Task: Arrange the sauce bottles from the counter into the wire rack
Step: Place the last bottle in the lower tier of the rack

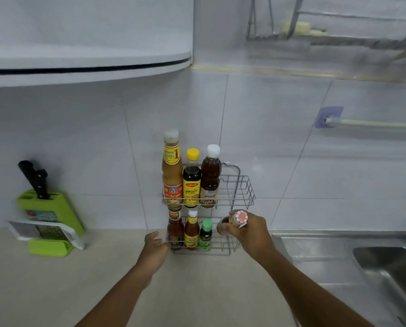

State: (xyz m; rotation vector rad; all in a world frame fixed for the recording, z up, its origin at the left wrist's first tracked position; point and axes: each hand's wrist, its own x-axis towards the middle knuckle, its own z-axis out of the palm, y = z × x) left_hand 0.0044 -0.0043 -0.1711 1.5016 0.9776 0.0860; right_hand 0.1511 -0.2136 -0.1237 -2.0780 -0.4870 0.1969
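A two-tier wire rack [241, 185] stands on the counter against the tiled wall. Its upper tier holds three tall bottles: a tan sauce bottle [172, 171], a dark one with a yellow cap [192, 179] and a brown one with a white cap [210, 177]. The lower tier holds a red sauce bottle [175, 228], an orange one [192, 231] and a small green-capped one [206, 234]. My right hand [250, 231] grips a dark bottle with a pink-and-white cap [238, 219] at the right end of the lower tier. My left hand [155, 250] touches the rack's lower left corner.
A green knife block [49, 211] with black-handled knives stands at the left, a grater [44, 232] in front of it. A steel sink [385, 263] lies to the right. A white rail [371, 123] runs along the wall above the sink.
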